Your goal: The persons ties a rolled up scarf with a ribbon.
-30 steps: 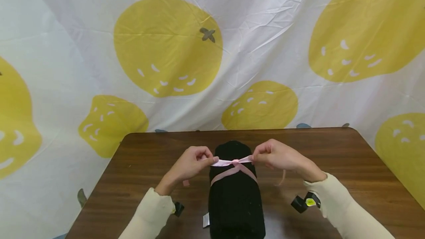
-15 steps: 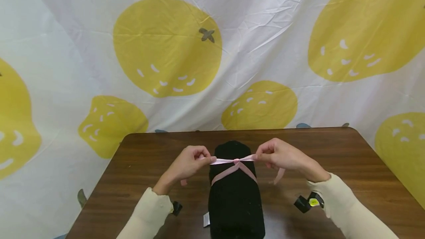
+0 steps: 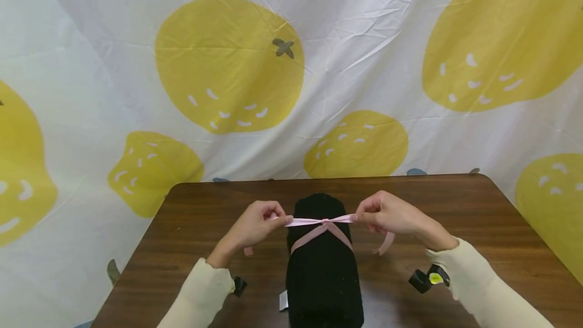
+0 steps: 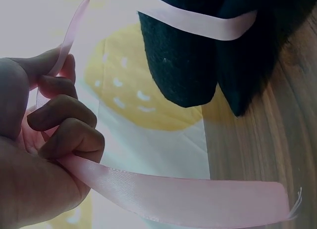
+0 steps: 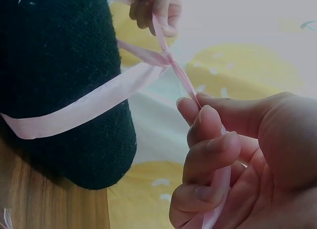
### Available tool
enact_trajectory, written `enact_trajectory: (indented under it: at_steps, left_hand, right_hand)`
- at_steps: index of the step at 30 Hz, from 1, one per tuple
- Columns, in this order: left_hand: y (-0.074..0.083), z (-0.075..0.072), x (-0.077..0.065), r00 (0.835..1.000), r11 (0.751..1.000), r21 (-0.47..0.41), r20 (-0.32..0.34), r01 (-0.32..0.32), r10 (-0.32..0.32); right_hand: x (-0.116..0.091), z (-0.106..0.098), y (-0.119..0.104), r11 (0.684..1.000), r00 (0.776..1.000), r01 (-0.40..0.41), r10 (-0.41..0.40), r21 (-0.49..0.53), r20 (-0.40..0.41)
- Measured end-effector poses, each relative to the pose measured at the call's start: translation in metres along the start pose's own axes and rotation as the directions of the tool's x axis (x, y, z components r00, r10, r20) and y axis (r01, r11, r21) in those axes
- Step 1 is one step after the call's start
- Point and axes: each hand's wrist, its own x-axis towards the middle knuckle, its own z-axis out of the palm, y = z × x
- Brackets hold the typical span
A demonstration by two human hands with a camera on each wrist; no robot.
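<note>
A pink satin ribbon [image 3: 309, 239] loops round a black, felt-like padded block [image 3: 325, 282] with a rounded far end. At the ribbon's middle is a small knot [image 3: 325, 221], lifted off the block in the right wrist view. My left hand [image 3: 257, 224] pinches one ribbon end between thumb and forefinger; in the left wrist view its other fingers curl over the ribbon, and a frayed tail [image 4: 198, 197] sticks out. My right hand [image 3: 391, 214] pinches the opposite end, its tail [image 3: 386, 244] hanging below. Both ends run taut and nearly level from the knot.
The block lies on a dark wood table [image 3: 205, 206]. A white label [image 3: 283, 301] pokes out at its left side. Behind the table hangs a white cloth [image 3: 255, 156] printed with yellow fruit. Black wrist cameras [image 3: 421, 281] sit below both wrists.
My hands have moved slightly apart, left hand leftward and right hand rightward. The ribbon ends between them have drawn longer and narrower, and the knot looks smaller and tighter.
</note>
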Motion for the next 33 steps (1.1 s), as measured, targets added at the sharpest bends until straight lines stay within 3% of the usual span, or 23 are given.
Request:
enact_trajectory:
  at_steps: [14,25,33]
  left_hand:
    - [-0.01,-0.005,-0.002,1.0,0.999,0.051,-0.013,0.014,-0.014]
    - [-0.016,-0.008,-0.004,0.999,0.999,0.038,0.0,0.034,-0.034]
    - [-0.026,-0.011,-0.01,0.997,0.996,0.051,0.002,0.073,-0.073]
  right_hand:
    - [-0.006,-0.002,0.014,1.0,1.0,-0.017,0.017,0.021,0.011]
    - [-0.01,-0.002,0.019,0.999,0.999,-0.027,0.026,0.046,0.018]
    - [-0.011,-0.001,0.026,0.999,0.999,-0.023,0.022,0.035,0.025]
